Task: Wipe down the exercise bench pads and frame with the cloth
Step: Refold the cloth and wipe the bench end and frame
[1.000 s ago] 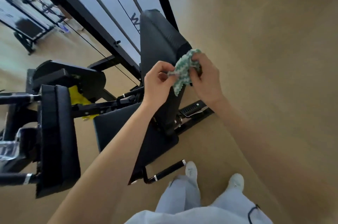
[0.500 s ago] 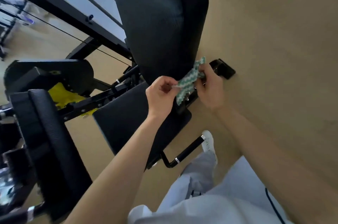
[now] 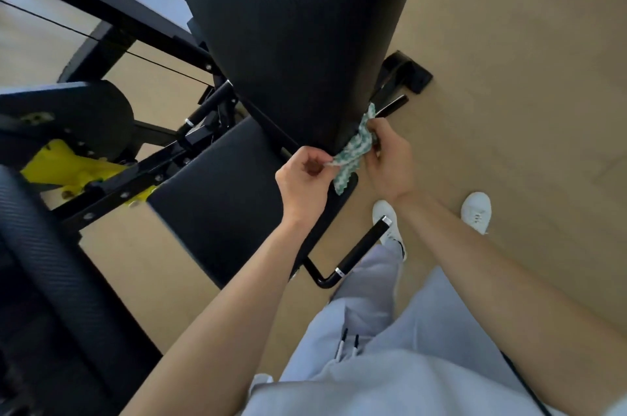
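A green and white patterned cloth (image 3: 353, 150) is stretched between both hands at the lower right corner of the tall black back pad (image 3: 291, 32). My left hand (image 3: 305, 181) pinches one end of the cloth. My right hand (image 3: 386, 161) grips the other end against the pad's edge. Below lies the black seat pad (image 3: 220, 212), partly covered by my left forearm. The black frame (image 3: 112, 188) runs off to the left of the seat.
A black handle bar (image 3: 356, 252) juts out beside the seat near my white shoes (image 3: 475, 212). A yellow part (image 3: 71, 167) sits on the frame at left, with another black pad (image 3: 44, 279) at the lower left. The tan floor (image 3: 526, 76) spreads to the right.
The view has closed in on the bench, and the back pad fills more of it. Both hands, still holding the cloth, have dropped from the pad's upper edge to its lower right corner.
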### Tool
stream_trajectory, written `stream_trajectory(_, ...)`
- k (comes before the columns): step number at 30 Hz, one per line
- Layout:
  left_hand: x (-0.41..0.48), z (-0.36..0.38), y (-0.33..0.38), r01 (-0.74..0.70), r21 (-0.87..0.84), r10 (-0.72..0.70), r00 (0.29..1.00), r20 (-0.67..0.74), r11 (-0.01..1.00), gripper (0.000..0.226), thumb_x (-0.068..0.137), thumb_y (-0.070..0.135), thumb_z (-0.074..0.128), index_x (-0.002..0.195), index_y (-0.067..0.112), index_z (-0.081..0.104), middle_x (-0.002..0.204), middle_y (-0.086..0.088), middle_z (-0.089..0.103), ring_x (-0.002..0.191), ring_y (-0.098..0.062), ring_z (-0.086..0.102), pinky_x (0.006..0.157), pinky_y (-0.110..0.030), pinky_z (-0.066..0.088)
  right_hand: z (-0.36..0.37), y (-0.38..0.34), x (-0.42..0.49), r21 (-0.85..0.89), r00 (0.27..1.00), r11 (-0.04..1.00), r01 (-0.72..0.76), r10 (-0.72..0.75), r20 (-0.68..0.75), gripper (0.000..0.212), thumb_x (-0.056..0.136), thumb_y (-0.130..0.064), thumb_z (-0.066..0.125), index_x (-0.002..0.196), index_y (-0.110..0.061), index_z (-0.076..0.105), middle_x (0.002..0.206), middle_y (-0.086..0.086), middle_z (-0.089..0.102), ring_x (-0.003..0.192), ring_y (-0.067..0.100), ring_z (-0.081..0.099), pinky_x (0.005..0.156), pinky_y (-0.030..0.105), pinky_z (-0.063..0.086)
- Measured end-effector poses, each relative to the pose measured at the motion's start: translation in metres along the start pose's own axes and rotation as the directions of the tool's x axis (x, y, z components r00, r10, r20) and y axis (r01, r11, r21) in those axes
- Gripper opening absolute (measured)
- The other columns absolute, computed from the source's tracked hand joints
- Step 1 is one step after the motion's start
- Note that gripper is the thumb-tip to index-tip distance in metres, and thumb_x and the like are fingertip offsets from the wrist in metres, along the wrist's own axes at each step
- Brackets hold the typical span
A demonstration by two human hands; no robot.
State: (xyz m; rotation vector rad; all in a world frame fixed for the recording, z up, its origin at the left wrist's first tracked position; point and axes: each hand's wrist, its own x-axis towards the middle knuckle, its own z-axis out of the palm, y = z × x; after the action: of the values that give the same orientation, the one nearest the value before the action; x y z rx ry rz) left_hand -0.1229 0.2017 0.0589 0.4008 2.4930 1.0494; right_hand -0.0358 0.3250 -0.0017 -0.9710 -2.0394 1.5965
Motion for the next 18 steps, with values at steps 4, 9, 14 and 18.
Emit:
stream_trajectory(4, -0.003, 0.014, -0.040, 0.340, -0.037, -0.342, 0.938, -0.062, 0.940, 0.019, 0.081, 0.012, 0.087, 0.078, 0.022, 0.070, 0.074, 0.006, 0.072, 0.072, -0.009, 0.071, 0.077, -0.030, 0.063, 0.012, 0.028, 0.001, -0.184, 0.964, 0.977, -0.110, 0.150, 0.218, 0.022, 0.085, 0.002, 0.065, 0.105, -0.007, 0.069, 0.088, -0.007, 0.062, 0.080, 0.007, 0.057, 0.068, 0.015, 0.040)
stream_trajectory(9, -0.010, 0.031, -0.092, 0.621, -0.079, -0.609, 0.782, 0.135, 0.780, 0.016, 0.087, 0.012, 0.083, 0.093, 0.017, 0.069, 0.087, -0.004, 0.073, 0.085, -0.023, 0.076, 0.078, -0.031, 0.065, 0.023, 0.061, 0.001, -0.373, 0.797, 0.878, -0.300, 0.446, 0.408, 0.017, 0.083, -0.008, 0.076, 0.079, -0.011, 0.059, 0.086, 0.006, 0.061, 0.079, 0.022, 0.053, 0.070, 0.027, 0.037)
stream_trajectory(14, 0.000, 0.061, -0.116, 0.790, -0.055, -0.768, 0.607, 0.206, 0.610, 0.010, 0.095, 0.017, 0.076, 0.092, 0.021, 0.066, 0.099, -0.010, 0.075, 0.079, -0.021, 0.073, 0.084, -0.041, 0.065, 0.044, 0.089, 0.001, -0.437, 0.689, 0.739, -0.513, 0.658, 0.304, 0.030, 0.080, -0.003, 0.075, 0.071, -0.016, 0.050, 0.076, 0.005, 0.059, 0.076, 0.028, 0.064, 0.072, 0.045, 0.061)
stream_trajectory(18, 0.028, 0.073, -0.135, 0.919, -0.123, -0.890, 0.395, 0.230, 0.376, 0.008, 0.093, 0.001, 0.069, 0.095, 0.009, 0.066, 0.090, -0.012, 0.071, 0.081, -0.028, 0.070, 0.088, -0.043, 0.064, 0.073, 0.111, 0.008, -0.421, 0.591, 0.653, -0.630, 0.754, 0.287, 0.027, 0.083, 0.003, 0.068, 0.066, -0.015, 0.056, 0.080, 0.015, 0.070, 0.068, 0.027, 0.071, 0.068, 0.042, 0.065)
